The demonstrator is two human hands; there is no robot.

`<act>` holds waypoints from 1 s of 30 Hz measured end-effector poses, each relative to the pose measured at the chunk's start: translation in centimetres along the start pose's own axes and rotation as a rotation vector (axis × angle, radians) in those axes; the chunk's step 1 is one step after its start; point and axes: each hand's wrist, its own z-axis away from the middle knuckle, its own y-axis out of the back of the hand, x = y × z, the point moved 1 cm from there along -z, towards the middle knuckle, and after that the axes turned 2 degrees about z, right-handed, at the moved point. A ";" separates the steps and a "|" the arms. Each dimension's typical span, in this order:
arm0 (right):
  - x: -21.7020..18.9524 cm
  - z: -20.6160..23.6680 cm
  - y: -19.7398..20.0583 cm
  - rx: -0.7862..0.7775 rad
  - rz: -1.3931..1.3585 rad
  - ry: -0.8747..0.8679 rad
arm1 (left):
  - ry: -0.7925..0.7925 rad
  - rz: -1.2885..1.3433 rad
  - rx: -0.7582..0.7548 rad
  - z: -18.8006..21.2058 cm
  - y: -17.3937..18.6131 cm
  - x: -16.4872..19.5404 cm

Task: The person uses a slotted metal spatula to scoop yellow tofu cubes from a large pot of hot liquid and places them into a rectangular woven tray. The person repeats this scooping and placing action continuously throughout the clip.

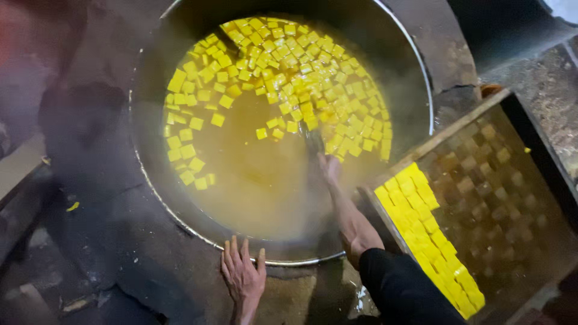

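A big round metal wok (180, 213) holds steaming yellow liquid with several yellow cubes (301, 78) floating, mostly at the far and left sides. My right hand (329, 166) reaches over the liquid and is shut on a dark utensil handle (313, 141) that dips in among the cubes. My left hand (243, 275) rests flat, fingers spread, on the near rim of the wok. To the right a wooden-framed tray (445, 133) carries rows of yellow cubes (430, 238) along its near left part.
Dark sooty stove masonry (90, 180) surrounds the wok. Steam blurs the middle of the view. The tray's far part (500, 192) is a brownish grid. A rough stone ledge (542, 90) lies at the upper right.
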 end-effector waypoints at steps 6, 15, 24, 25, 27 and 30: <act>-1.1 -1.3 -2.0 0.052 -0.220 0.150 | -0.002 0.024 -0.003 -0.4 0.6 0.3; 3.6 8.1 -2.4 -0.074 -0.415 -0.082 | -0.009 0.076 -0.040 -0.4 1.0 0.0; -3.3 5.1 -5.0 -0.308 0.084 -0.028 | -0.022 0.075 0.021 -0.6 1.3 -0.2; -4.8 4.7 -5.9 -0.304 0.046 0.048 | -0.019 0.064 0.010 -1.0 1.2 -0.2; -8.0 3.6 -8.1 -0.293 -0.034 0.197 | -0.011 0.070 0.013 -1.4 1.2 -0.3; -12.8 2.0 -11.3 -0.300 -0.045 0.412 | 0.009 0.093 0.006 -1.7 1.3 -0.3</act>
